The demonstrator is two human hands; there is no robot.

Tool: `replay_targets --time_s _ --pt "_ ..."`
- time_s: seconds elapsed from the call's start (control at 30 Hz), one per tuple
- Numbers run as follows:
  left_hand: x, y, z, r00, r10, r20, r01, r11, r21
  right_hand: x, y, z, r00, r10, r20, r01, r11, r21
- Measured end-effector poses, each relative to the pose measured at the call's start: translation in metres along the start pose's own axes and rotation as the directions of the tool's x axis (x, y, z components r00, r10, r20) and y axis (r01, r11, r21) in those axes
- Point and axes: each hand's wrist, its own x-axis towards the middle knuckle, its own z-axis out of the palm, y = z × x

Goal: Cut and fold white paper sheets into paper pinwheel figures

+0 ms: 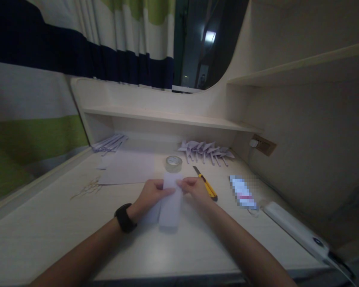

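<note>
Pale lavender paper, folded into a long strip, lies near the middle of the desk, its far end pinched from both sides. The left hand, with a black watch on its wrist, has its grip closed on the strip's upper left edge; the right hand closes on the upper right corner. Just beyond the paper stands a roll of clear tape, and a yellow utility knife lies just beside the right hand. Toward the desk's back edge sit what seem to be folded paper shapes, dim in this light.
</note>
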Motion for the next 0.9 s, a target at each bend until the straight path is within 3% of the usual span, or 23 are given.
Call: replay_targets --time_s 0.1,0.43,0.6,0.73,0.9 --pt "0.001 -0.001 0.000 1.000 -0.011 0.013 0.012 0.997 -0.074 0.000 0.001 -0.001 0.996 0.059 0.059 -0.059 0.998 -0.008" --pt "0.001 -0.006 0.001 0.996 -0.036 0.076 0.051 0.978 -0.204 0.000 0.005 -0.001 0.986 0.165 0.029 -0.167 0.983 0.079" --pt "-0.001 -0.004 0.003 0.986 -0.039 0.160 0.071 0.977 -0.200 0.002 0.007 -0.003 0.989 0.145 -0.019 -0.140 0.978 0.157" --pt "-0.002 0.000 0.004 0.981 -0.047 0.191 0.094 0.964 -0.248 0.004 0.012 -0.002 0.992 0.079 -0.094 -0.068 0.990 0.123" --pt "0.000 -0.005 0.003 0.991 -0.055 0.122 0.083 0.966 -0.244 0.002 0.014 0.001 0.992 0.117 -0.048 -0.111 0.987 0.118"
